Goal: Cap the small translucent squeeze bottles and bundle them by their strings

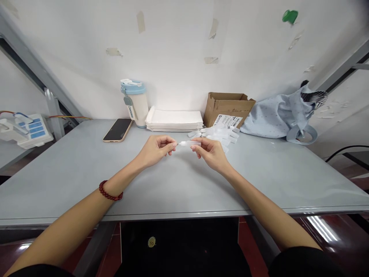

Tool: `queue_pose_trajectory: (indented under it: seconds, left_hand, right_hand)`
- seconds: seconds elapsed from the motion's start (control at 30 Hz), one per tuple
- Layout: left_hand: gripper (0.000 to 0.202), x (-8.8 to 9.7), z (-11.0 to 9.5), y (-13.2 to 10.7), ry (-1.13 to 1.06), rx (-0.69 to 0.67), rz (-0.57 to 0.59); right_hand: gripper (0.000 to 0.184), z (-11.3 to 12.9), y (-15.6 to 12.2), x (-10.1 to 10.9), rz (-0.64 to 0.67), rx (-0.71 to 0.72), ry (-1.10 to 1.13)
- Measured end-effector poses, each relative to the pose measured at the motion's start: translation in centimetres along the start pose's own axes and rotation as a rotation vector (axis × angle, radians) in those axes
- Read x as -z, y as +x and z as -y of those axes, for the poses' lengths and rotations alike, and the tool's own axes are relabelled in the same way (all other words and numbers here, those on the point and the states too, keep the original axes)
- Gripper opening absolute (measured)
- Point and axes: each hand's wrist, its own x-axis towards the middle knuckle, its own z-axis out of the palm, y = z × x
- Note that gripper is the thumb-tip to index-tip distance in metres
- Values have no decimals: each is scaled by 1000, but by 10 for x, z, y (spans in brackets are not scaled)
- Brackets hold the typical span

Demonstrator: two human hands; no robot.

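- Our right hand (211, 154) closes its grip on the small clear plastic tube (190, 143); our left hand (157, 150) pinches its white tip (179, 144), between both grips, above the grey worktop (86, 165).
- Held so thinly, it may slip, we judge.

Head view. Both hands meet above the middle of the grey table (86, 169). The right hand (211, 153) holds a small clear plastic tube (190, 143) level by its body; the left hand (155, 149), a red bead bracelet (108, 191) on its wrist, pinches the tube's white tip (179, 144). Just behind the right hand lies a heap of similar tubes (223, 133). Along the table's far edge: phone (118, 130), lidded cup (135, 102), stack of white bags (174, 120), open cardboard box (227, 108), blue cloth bag (284, 115).
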Motion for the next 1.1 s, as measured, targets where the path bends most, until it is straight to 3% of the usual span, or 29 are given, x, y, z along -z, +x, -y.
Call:
queue_pose_trajectory:
  seconds: [0.53, 1.1]
  left_hand:
    - [22, -1, -2, -1, -14, 3, 5]
    - [17, -3, -2, -3, 22, -19, 19]
  right_hand:
    - [33, -5, -4, -6, 29, -6, -32]
    - [27, -10, -8, -11, 5, 125, -173]
